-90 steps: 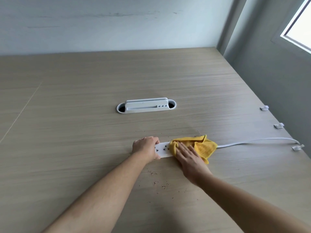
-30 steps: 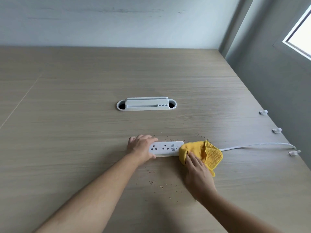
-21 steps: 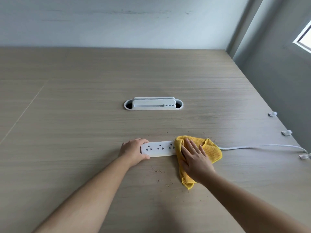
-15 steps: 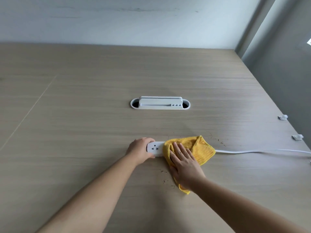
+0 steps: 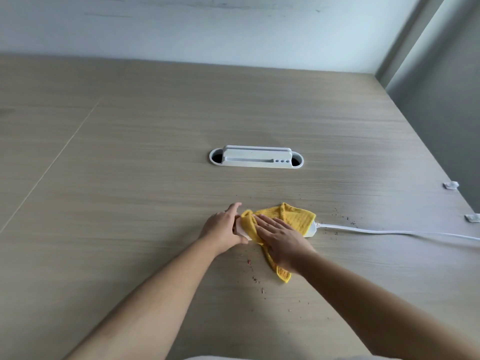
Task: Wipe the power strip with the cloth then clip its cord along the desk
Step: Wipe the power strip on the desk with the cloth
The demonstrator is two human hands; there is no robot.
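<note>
A white power strip point(image 5: 311, 231) lies on the wooden desk point(image 5: 130, 203), almost fully covered by a yellow cloth point(image 5: 291, 216); only its right end shows. My right hand point(image 5: 279, 237) lies flat on the cloth, pressing it onto the strip. At the strip's left end my left hand point(image 5: 223, 227) grips and steadies it. The white cord point(image 5: 389, 232) runs from the strip's right end toward the desk's right edge. Two white cord clips point(image 5: 450, 185) point(image 5: 472, 217) sit stuck near that edge.
A white cable grommet with a tray point(image 5: 255, 158) is set into the desk behind the strip. Dark crumbs point(image 5: 255, 279) are scattered in front of and to the right of the strip. Grey walls border the desk at the back and right.
My right hand has slid the cloth leftward along the strip until it covers nearly all of it. The left hand has stayed at the left end. The view has shifted left.
</note>
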